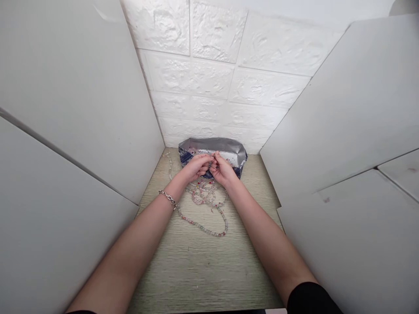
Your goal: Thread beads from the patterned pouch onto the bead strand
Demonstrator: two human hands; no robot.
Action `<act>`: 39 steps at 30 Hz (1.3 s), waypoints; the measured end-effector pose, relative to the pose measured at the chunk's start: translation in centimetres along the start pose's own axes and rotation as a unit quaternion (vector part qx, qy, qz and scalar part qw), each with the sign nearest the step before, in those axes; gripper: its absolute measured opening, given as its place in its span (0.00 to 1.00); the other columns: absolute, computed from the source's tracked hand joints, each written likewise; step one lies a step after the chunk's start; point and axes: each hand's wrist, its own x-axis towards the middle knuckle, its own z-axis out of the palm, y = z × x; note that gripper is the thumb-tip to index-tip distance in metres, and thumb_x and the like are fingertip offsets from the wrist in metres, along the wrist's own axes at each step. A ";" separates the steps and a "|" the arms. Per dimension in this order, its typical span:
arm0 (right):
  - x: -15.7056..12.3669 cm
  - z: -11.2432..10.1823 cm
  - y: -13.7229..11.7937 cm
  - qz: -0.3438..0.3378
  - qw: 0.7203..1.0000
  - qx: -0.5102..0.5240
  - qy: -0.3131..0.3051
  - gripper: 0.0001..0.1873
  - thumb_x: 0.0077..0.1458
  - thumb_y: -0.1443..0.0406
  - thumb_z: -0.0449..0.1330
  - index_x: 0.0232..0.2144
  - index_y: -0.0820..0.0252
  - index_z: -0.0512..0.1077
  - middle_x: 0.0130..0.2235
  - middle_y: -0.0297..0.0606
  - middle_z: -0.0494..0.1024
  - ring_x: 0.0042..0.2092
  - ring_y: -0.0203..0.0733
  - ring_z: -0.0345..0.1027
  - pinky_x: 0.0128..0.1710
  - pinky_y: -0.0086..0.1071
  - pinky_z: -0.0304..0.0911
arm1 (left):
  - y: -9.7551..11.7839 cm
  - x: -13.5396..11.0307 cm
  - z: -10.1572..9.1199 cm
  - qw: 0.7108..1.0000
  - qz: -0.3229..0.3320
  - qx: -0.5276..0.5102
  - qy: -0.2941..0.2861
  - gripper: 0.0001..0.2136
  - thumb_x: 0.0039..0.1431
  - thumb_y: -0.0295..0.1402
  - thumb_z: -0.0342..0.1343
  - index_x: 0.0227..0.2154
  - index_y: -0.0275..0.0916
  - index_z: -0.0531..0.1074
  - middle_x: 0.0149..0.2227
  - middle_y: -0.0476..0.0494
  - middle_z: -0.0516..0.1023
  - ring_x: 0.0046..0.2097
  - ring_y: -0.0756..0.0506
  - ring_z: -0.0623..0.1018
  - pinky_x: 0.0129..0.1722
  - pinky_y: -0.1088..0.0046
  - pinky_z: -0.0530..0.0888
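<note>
**A:** What are the hands doing on your feed?

**B:** My left hand (196, 168) and right hand (223, 169) are curled together, maybe pinching the bead strand (206, 196), hard to tell from here. It trails across the pale board (203, 270), just before the foil pouch (212, 147).

Nothing readable here, honestly: no words, brand names or numbers that I can make out anywhere. The only spot that might carry print is the navy part of the silver foil pouch (186, 157), and that's just a blurry pattern, too small to tell if there's any lettering in it. The white lower-right panel (353, 244) has a little dark smudge (326, 200) on it, but it's only a mark as far as I can tell, not a letter or a number.
</note>
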 end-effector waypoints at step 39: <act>-0.7 0.8 -2.5 -0.225 0.826 -0.514 0.040 0.11 0.44 0.61 0.54 0.25 0.63 0.71 0.28 0.35 0.74 0.31 0.35 0.64 0.33 0.28 0.58 | -0.5 0.7 -1.4 0.998 -0.002 -0.059 -0.016 0.09 0.43 0.33 0.58 0.27 0.33 0.68 0.23 0.49 0.73 0.13 0.62 0.60 0.08 0.87 0.51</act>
